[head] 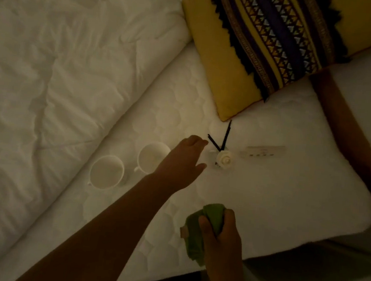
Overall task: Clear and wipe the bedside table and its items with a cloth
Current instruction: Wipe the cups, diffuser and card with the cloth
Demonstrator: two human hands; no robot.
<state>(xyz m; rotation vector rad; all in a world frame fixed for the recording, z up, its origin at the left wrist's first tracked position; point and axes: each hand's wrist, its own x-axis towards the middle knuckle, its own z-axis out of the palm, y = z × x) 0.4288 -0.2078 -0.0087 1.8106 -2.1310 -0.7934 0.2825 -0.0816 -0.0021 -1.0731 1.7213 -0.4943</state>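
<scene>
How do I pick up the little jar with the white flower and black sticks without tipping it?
Probably hold the jar low, round its body beneath the white flower, coming from the side where the left hand is, since the right hand holds the cloth. The black sticks lean loose from the top, so they're no handle.

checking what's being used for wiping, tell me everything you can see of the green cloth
The green cloth is soft-looking plain green fabric, no pattern visible in the dim light. It is bunched into a wad, not spread flat. The right hand grips it, fingers curled round its middle; one fold bulges above the hand, a longer part hangs below. It is over the near edge of the white quilted bed cover; whether they touch cannot be told.
</scene>
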